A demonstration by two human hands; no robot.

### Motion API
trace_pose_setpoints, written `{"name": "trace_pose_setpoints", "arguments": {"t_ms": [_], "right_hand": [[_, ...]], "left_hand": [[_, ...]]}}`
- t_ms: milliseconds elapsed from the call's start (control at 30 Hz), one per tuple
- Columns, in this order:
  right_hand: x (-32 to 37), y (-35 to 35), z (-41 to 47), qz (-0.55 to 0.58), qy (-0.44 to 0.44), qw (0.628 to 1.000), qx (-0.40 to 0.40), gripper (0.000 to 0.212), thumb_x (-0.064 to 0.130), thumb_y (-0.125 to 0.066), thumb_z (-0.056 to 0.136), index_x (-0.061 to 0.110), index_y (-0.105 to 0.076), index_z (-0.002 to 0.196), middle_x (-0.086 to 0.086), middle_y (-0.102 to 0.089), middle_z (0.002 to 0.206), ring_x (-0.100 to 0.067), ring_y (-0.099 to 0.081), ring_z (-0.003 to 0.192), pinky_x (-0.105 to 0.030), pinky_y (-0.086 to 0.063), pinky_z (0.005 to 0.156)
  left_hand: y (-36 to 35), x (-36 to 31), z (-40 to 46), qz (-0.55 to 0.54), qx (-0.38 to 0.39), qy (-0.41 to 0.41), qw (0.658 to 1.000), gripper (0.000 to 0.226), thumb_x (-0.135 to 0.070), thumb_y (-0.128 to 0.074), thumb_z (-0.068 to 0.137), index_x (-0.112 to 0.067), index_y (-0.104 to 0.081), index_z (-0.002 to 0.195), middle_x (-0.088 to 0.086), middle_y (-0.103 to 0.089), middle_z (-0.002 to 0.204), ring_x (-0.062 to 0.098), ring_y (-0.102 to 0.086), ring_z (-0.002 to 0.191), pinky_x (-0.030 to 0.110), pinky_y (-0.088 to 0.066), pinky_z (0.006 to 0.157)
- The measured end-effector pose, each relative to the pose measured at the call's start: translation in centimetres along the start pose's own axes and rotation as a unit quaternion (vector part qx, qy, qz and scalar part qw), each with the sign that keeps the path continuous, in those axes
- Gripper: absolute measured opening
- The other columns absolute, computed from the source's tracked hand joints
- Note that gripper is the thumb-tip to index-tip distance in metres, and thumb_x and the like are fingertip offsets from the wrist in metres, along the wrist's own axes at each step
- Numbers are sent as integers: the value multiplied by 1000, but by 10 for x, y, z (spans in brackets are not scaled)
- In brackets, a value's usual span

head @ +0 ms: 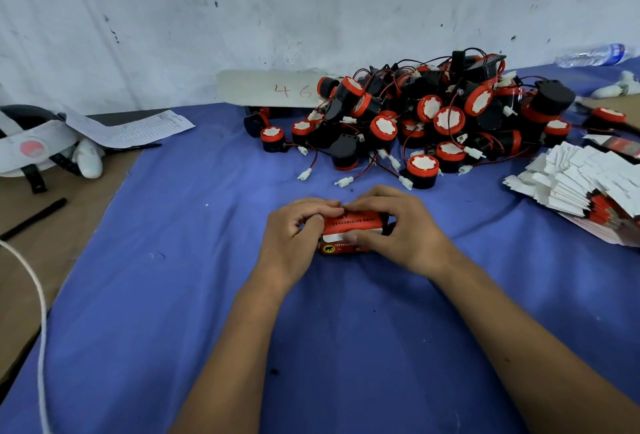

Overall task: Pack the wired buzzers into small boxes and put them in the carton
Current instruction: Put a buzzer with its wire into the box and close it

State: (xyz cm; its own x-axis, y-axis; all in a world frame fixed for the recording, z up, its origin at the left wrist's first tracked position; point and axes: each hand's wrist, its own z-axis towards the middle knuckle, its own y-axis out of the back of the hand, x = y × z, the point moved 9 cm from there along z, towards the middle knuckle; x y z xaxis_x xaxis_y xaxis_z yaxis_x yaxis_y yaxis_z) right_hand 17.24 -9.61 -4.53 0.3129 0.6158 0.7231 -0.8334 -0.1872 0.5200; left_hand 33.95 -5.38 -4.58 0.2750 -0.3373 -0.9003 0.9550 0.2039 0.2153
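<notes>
Both forearms are extended over the blue cloth (173,295). A small red box (351,226), long axis left to right, is gripped by the curled left hand (294,239) and right hand (394,229), near the buzzer pile (433,122).

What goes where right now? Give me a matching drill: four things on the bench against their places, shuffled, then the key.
1. small box
2. pile of buzzers
3. stack of flat boxes
4. printed sheet

A. far left, beside the blue cloth
B. right edge of the cloth
C. between left hand and right hand
D. back centre, by the wall

Pairs: 1-C, 2-D, 3-B, 4-A
</notes>
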Motion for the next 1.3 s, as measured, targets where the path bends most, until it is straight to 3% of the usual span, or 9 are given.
{"name": "trace_pose_setpoints", "arguments": {"t_ms": [133, 367, 500, 700, 800, 933, 1133, 1200, 1300], "right_hand": [[1, 5, 1, 7, -13, 1000, -27, 26, 35, -81, 86, 22, -79, 110, 8, -68, 100, -12, -68, 93, -31, -55, 80], [-3, -3, -3, 52, -48, 997, 40, 24, 30, -82, 86, 23, -72, 107, 10, -70, 104, -10, -67, 95, -21, -52, 80], [1, -4, -4, 77, -55, 993, 75, 22, 29, -81, 87, 23, -70, 106, 7, -70, 102, -12, -67, 90, -26, -55, 78], [-2, -3, -4, 68, -54, 993, 74, 26, 27, -83, 85, 26, -70, 108, 6, -69, 106, -16, -65, 95, -34, -56, 84], [-3, 5, -1, 57, -33, 998, 21, 24, 22, -86, 82, 25, -72, 102, 5, -66, 109, -15, -63, 92, -31, -54, 81], [-4, 5, 1, 77, -18, 997, -4, 14, 13, -83, 84, 21, -80, 95, 3, -67, 116, -12, -65, 106, -25, -53, 80], [-9, 9, 1, 102, -23, 994, -22, 14, 4, -80, 86, 10, -81, 98, -1, -69, 114, -26, -69, 84, -32, -60, 56], [-9, 10, 0, 115, -25, 992, -38, 11, 1, -81, 83, 4, -80, 93, -6, -70, 110, -32, -68, 79, -33, -60, 55], [-12, 12, -1, 156, -41, 987, -10, 12, -3, -76, 87, 1, -79, 97, -9, -71, 113, -27, -71, 95, -34, -63, 64]], "left_hand": [[-1, -3, -1, 39, 8, -18, 999, 33, -15, -50, 90, -26, -80, 99, -11, -78, 105, 9, -71, 102, 23, -55, 79], [-3, -6, -4, 87, 10, -46, 995, 22, -20, -62, 90, -16, -80, 103, -6, -76, 111, 12, -70, 108, 45, -57, 89], [-5, -6, -5, 99, 16, -49, 994, 20, -18, -65, 87, -18, -80, 99, -7, -75, 110, 11, -70, 108, 44, -56, 89], [-5, -6, -6, 101, 22, -44, 994, 17, -22, -72, 83, -26, -79, 97, -9, -74, 111, 21, -70, 87, 39, -57, 79], [-4, -7, -5, 126, 26, -57, 990, 25, -22, -83, 82, -32, -79, 104, -9, -72, 116, 8, -68, 98, 29, -57, 78], [-2, -7, -2, 129, -2, -67, 989, 23, -7, -85, 82, -22, -83, 101, -8, -73, 113, 1, -66, 110, 14, -51, 84], [2, -6, -1, 77, -23, -61, 995, 33, 3, -83, 80, -30, -81, 87, -11, -77, 102, 8, -71, 100, 22, -54, 74], [1, -6, 0, 77, -20, -61, 995, 36, 2, -83, 81, -33, -80, 87, -12, -77, 102, 10, -71, 101, 25, -55, 73], [0, -2, 0, 89, -16, -60, 994, 30, 1, -82, 82, -28, -81, 89, -11, -77, 103, 13, -70, 101, 32, -57, 76]]}}
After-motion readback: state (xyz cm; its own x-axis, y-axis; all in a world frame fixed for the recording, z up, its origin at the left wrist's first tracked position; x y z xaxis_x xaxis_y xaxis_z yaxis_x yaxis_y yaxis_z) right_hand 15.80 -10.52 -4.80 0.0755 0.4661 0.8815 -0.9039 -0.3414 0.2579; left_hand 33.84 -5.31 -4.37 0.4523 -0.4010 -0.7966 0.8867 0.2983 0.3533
